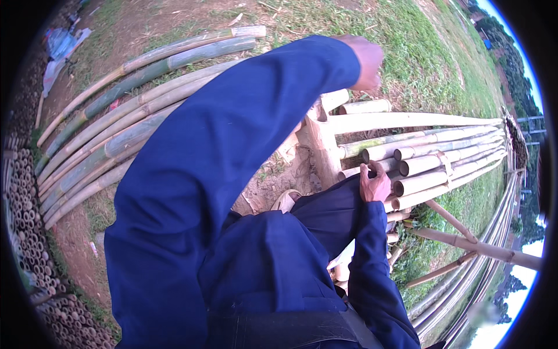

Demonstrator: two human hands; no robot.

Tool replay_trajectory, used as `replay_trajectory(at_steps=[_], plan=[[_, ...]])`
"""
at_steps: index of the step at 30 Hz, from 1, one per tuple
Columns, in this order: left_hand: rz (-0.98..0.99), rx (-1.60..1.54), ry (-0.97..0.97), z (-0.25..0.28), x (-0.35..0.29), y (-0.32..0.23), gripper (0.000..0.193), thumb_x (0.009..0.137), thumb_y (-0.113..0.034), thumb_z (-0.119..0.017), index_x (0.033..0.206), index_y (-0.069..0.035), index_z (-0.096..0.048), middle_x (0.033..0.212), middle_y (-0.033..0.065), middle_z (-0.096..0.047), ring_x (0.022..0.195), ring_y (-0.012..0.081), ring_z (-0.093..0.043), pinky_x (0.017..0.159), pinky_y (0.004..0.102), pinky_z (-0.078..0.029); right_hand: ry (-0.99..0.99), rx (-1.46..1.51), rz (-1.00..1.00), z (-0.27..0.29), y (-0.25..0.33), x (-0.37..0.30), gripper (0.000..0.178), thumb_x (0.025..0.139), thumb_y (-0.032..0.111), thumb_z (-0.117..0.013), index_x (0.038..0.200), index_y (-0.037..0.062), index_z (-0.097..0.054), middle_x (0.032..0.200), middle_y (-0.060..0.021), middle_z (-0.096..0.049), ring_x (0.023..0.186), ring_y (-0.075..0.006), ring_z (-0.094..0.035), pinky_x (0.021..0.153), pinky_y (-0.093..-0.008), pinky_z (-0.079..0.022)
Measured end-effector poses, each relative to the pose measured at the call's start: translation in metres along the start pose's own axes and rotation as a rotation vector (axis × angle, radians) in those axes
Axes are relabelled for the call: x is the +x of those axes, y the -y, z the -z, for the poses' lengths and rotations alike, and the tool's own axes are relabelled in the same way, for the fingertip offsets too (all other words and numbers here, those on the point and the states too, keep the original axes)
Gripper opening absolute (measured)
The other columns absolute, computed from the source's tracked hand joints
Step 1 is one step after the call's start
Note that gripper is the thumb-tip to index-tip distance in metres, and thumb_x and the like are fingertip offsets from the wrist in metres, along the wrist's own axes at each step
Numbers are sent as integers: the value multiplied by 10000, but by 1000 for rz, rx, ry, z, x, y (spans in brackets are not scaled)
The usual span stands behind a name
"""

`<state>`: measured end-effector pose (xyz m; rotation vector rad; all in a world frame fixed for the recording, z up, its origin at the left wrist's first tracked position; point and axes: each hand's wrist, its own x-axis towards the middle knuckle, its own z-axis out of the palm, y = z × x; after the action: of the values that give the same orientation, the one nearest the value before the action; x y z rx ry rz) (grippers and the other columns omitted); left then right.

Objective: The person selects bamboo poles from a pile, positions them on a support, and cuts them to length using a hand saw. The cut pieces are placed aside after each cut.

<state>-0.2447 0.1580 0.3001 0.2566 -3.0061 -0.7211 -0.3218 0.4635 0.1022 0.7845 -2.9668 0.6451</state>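
My left arm, in a dark blue sleeve, reaches up across the view. My left hand (366, 63) is bent over and closed above the grass, past the near ends of the poles; whatever its fingers hold, if anything, is hidden. By my knee, my right hand (375, 185) has its thumb and fingers curled together beside the cut ends of several bamboo poles (421, 164). A dark gap shows between those fingers, and I cannot make out what they grip. A thick upright wooden post (321, 148) stands left of the right hand, next to a long pale bamboo pole (401, 121).
More long bamboo poles (139, 104) lie on the ground at the left. Stacked bamboo ends (26, 215) line the far left edge. Crossed bamboo supports (465, 241) stand at the right. My shoe (285, 202) rests on bare soil near the post.
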Motion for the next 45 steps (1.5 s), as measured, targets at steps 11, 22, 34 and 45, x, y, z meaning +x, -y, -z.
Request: replay_trajectory(at_steps=[11, 22, 34, 45], plan=[[515, 102, 145, -92, -291, 202, 514, 781, -309, -834, 1198, -47, -688, 1224, 193, -675, 1177, 392, -615, 1032, 473, -464, 176, 115, 326, 31, -44, -24, 465, 860, 406, -767, 1216, 111, -713, 1365, -105, -623, 1304, -335, -545, 1108, -468, -421], [793, -413, -594, -163, -413, 295, 450, 1003, -334, -632, 1149, 88, -689, 1120, 178, -718, 1068, 269, -648, 999, 377, -467, 398, 44, 144, 23, -48, 15, 577, 850, 561, -695, 1134, 60, -724, 1071, -232, -720, 1044, -404, -690, 922, -483, -540], [726, 225, -372, -146, -356, 210, 445, 917, -354, -705, 1207, -17, -668, 1225, 165, -652, 1147, 384, -600, 1002, 470, -458, 69, 252, 96, 26, -46, -6, 336, 881, 335, -716, 1049, 47, -751, 1041, -190, -730, 992, -389, -700, 883, -454, -554], [738, 363, -232, -150, -328, 200, 413, 851, -298, -749, 1164, -43, -661, 1198, 145, -652, 1162, 373, -573, 984, 506, -451, -117, 468, 74, 19, -58, -18, 227, 901, 207, -693, 1026, 24, -742, 1013, -176, -739, 950, -359, -718, 853, -426, -561]])
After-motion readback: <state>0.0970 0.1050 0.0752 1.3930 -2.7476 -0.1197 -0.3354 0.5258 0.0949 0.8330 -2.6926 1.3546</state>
